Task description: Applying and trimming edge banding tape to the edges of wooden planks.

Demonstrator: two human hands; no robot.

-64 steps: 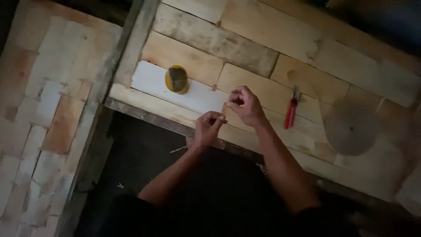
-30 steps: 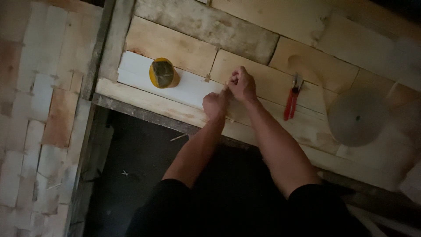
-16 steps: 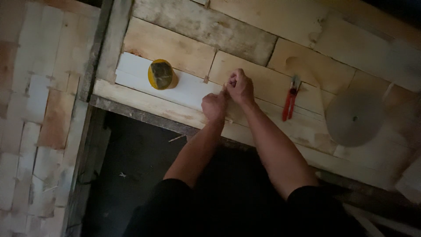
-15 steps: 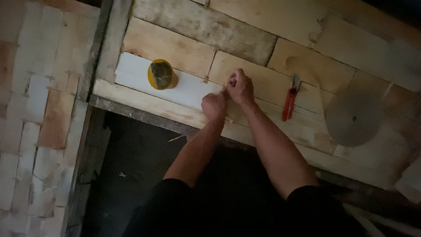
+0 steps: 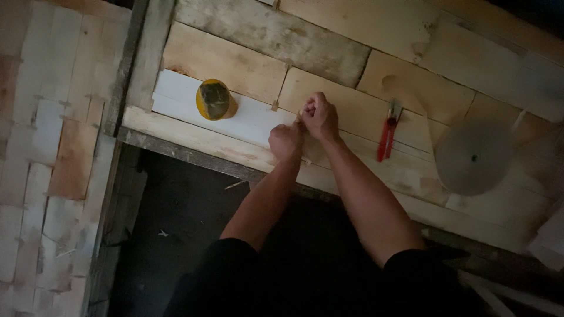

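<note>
Our plank surface (image 5: 235, 56) carries a grey disc (image 5: 473, 157) well right of us, a white board (image 5: 252, 120), a yellow tin (image 5: 215, 100) and red pliers (image 5: 387, 134). Since a moment ago our fists have barely shifted. Left hand (image 5: 285, 141) and right hand (image 5: 318, 115) touch, each grip pressed together on something too small to tell, over the board's end.

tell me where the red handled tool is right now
In the head view, the red-handled tool lies on the wooden boards just right of the right hand, between it and the round grey disc.
</note>
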